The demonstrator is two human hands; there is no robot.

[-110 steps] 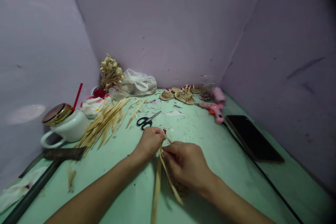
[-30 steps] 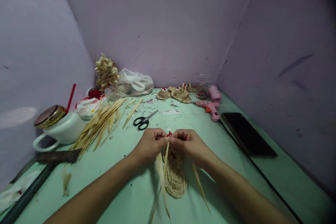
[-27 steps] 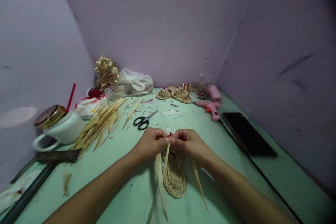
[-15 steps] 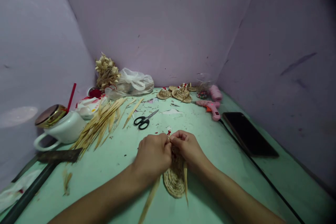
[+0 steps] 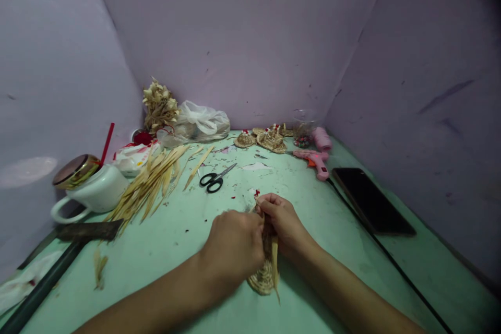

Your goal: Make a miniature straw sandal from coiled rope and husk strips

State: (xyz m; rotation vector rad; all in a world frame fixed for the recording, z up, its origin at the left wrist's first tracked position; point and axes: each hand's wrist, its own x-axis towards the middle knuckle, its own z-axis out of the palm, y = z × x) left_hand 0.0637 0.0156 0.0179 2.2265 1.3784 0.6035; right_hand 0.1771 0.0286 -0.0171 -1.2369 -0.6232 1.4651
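My right hand (image 5: 284,222) is closed in a pinch on the end of a straw braid, just below a bit of red thread (image 5: 257,193). My left hand (image 5: 235,245) is curled into a fist close beside it, back of the hand up, around a strip of straw that its fingers mostly hide. Beneath both hands lies a flat sole-shaped piece of coiled straw braid (image 5: 261,279); its upper part is covered. A loose straw strip (image 5: 275,266) hangs down along its right side.
Black-handled scissors (image 5: 214,181) lie ahead, beside a pile of dry straw strips (image 5: 156,180). Left are a white mug (image 5: 99,190) and a hammer (image 5: 90,230). Small straw slippers (image 5: 271,141) sit at the back. A pink glue gun (image 5: 318,163) and a phone (image 5: 370,201) are right.
My left hand has gone from a fingertip pinch at the braid's end to a fist lower down, turning over the coiled piece. My right hand keeps its pinch near the red thread.
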